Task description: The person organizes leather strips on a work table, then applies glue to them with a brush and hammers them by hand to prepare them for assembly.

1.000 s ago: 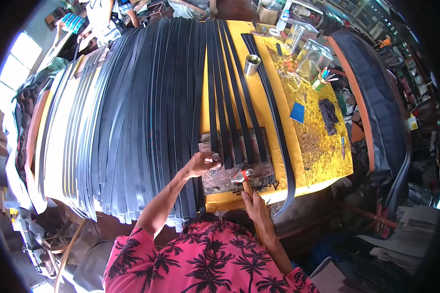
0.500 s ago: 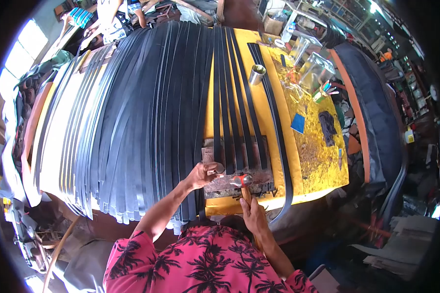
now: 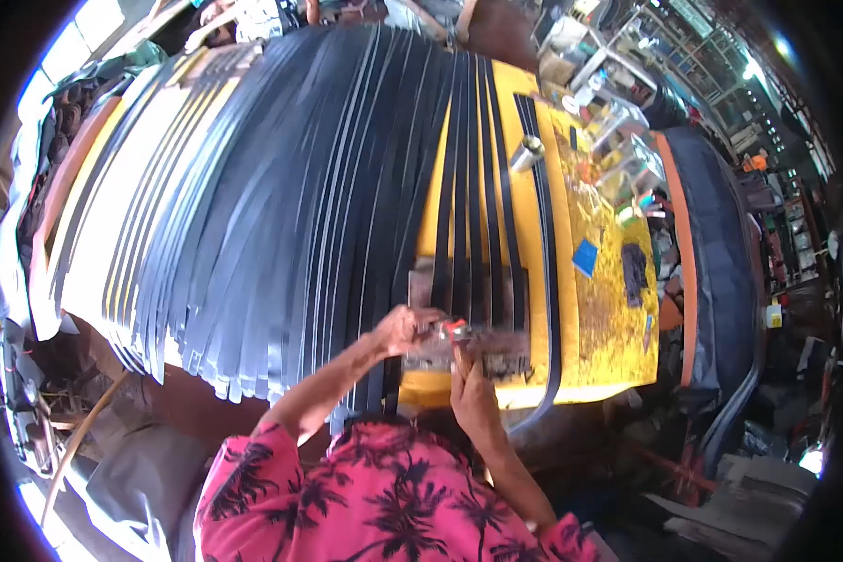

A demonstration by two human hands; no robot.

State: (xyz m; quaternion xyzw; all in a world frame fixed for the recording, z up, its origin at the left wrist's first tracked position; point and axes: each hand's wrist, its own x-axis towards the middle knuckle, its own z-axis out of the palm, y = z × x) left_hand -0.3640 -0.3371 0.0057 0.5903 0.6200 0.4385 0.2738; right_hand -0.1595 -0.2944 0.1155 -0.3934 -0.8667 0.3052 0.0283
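Observation:
My right hand (image 3: 475, 391) is wrapped round the wooden handle of a hammer (image 3: 453, 332) with a red patch near its head. My left hand (image 3: 405, 330) is closed, its fingers pinched close beside the hammer head; what they hold is blurred. Both hands are over a worn, dark work block (image 3: 510, 351) near the table's front edge. Several narrow black straps (image 3: 476, 215) run from the far side of the table onto this block, their near ends by my hands.
Many more black straps (image 3: 262, 206) cover the table's left and middle. A metal cup (image 3: 527, 153) stands on the yellow surface (image 3: 581, 318), with a blue square (image 3: 585, 257), a dark cloth (image 3: 633, 272) and clear containers to the right. Dark padded material (image 3: 726, 262) lies beyond.
My view has turned, so the table appears tilted and shifted right. The hammer head has come up nearer to my left fingers. Both hands stay over the block.

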